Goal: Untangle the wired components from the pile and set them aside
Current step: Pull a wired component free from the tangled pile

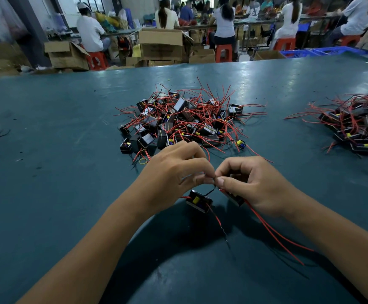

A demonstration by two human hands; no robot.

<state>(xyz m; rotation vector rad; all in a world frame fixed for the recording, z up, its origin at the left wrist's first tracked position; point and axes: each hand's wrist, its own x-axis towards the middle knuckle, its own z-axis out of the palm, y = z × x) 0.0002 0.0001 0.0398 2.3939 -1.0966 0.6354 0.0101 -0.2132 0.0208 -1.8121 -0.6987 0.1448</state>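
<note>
Two hands meet just in front of the pile (185, 121) on the green table (58, 128): left hand (174, 170) and right hand (253, 183) pinch thin wire ends between fingertips. One black component (198, 201) hangs below them; second component (235, 198) sits under right palm. Sorted pile (358, 128) lies well right of it.

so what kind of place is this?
Most likely a factory assembly floor. A pile of small wired components lies on a long green table, workers sit at benches behind, and open cartons stand on the floor.
</note>
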